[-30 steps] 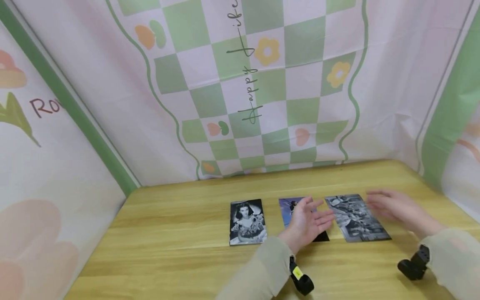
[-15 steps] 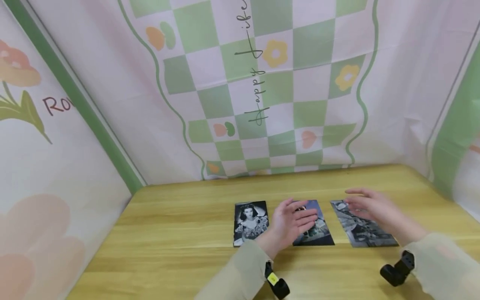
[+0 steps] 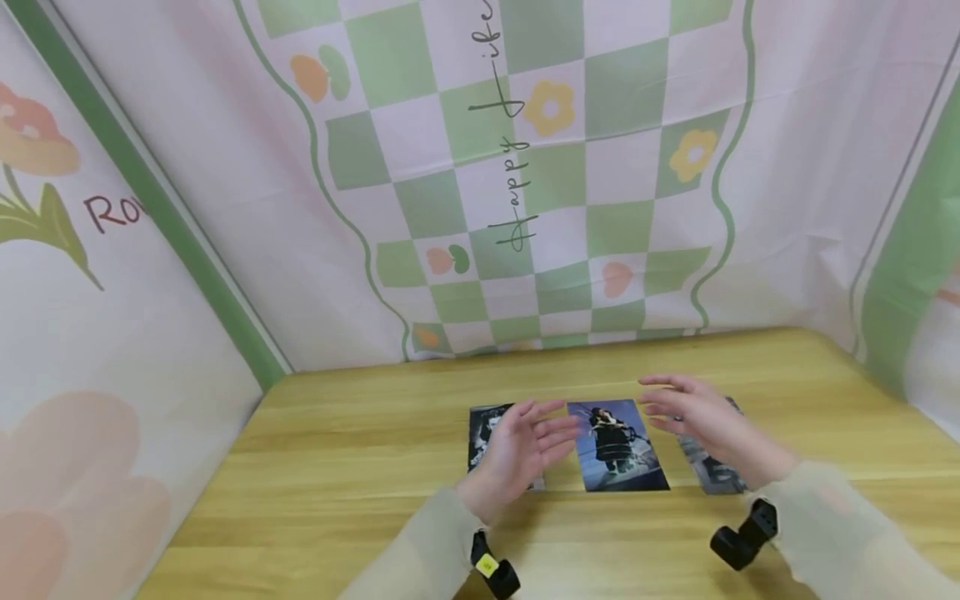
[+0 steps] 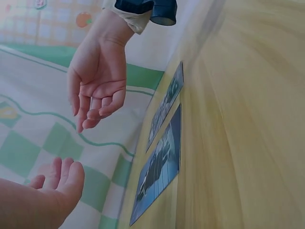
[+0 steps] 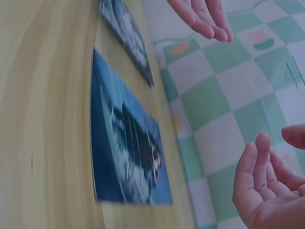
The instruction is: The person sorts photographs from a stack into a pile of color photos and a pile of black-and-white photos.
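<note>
Three picture cards lie in a row on the wooden table. My left hand (image 3: 521, 454), held above the surface with its fingers extended, partly covers the black-and-white portrait card (image 3: 480, 427). The middle colour card (image 3: 618, 450) shows a dark-clothed figure against blue and is in full sight between my hands. Over the right-hand grey card (image 3: 708, 468) hovers my right hand (image 3: 708, 425), hiding much of it. Its fingers are loosely bent and hold nothing. In the left wrist view both palms face each other, apart from the cards. The right wrist view shows the colour card (image 5: 128, 138) flat on the wood.
The wooden table (image 3: 337, 450) extends to both sides of the cards. A green-and-white checked cloth (image 3: 555, 175) with printed flowers hangs behind its back edge. Another printed cloth (image 3: 75, 333) stands along the left side. Each wrist carries a small black camera (image 3: 742, 537).
Both hands have swept left above the cards. The left hand has moved from the middle card to the portrait card, uncovering the middle one. The right hand now covers part of the right card.
</note>
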`<state>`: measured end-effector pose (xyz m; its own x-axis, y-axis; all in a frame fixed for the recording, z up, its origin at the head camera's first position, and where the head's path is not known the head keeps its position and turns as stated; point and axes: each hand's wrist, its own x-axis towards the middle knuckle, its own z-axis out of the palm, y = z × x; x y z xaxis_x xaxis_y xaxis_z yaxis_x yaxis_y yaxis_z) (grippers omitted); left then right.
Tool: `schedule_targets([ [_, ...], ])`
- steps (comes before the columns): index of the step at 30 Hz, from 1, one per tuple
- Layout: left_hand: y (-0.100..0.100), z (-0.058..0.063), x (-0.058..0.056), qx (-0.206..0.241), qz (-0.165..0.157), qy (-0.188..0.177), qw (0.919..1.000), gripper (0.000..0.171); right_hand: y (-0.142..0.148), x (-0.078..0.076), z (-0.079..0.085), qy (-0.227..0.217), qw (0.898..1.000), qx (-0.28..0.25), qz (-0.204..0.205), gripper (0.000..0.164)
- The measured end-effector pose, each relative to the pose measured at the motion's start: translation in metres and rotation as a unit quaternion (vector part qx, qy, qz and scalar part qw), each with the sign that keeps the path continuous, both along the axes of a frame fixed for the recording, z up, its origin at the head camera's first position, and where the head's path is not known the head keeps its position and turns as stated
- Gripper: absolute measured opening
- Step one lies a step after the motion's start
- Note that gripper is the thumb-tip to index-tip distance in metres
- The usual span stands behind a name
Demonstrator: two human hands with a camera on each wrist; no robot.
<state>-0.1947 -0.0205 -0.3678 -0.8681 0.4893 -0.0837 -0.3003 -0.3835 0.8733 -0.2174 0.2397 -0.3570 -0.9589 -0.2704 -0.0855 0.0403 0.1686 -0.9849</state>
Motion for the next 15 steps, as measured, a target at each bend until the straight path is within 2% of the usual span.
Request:
schedule_targets([
  [10, -0.035, -0.001, 0.002, -0.051, 0.018, 0.022, 0.9983, 0.060, -0.027, 0.002, 0.004, -0.028, 0.998, -0.061, 0.018, 0.038],
  [15, -0.052, 0.001, 0.002, -0.070, 0.029, 0.036, 0.9964, 0.059, -0.041, 0.003, 0.006, -0.038, 0.996, -0.080, 0.026, 0.041],
])
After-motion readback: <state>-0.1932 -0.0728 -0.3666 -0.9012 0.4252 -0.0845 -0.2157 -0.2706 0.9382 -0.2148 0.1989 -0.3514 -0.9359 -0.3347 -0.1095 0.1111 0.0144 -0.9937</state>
